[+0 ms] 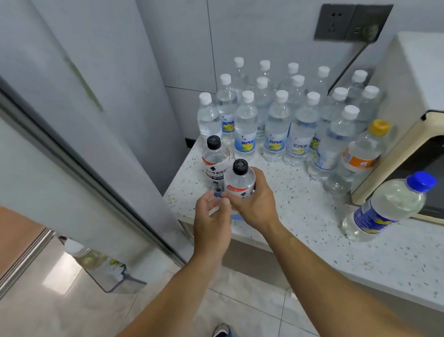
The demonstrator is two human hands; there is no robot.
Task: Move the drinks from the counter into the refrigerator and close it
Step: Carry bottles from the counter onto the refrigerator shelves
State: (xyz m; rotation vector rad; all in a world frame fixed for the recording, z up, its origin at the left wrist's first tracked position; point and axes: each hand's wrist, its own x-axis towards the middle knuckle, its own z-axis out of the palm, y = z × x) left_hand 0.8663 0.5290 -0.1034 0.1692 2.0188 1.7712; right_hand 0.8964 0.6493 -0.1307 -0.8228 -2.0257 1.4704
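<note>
Two black-capped drink bottles stand at the counter's (304, 228) left front corner. My right hand (255, 203) grips the nearer black-capped bottle (238, 179) around its body. The farther black-capped bottle (214, 159) is just behind it, and the thumb and fingers of my left hand (211, 218) curl around its lower part. Several white-capped water bottles (277, 130) are clustered at the back of the counter. An orange-capped bottle (360, 158) and a blue-capped bottle (388, 205) stand to the right. The refrigerator door (66, 135) hangs open on the left.
A cream microwave (433, 105) fills the counter's right side, plugged into a dark wall socket (352, 23). The refrigerator door's lower shelf (106, 273) holds bottles. Pale floor tiles and my foot (222, 336) show below.
</note>
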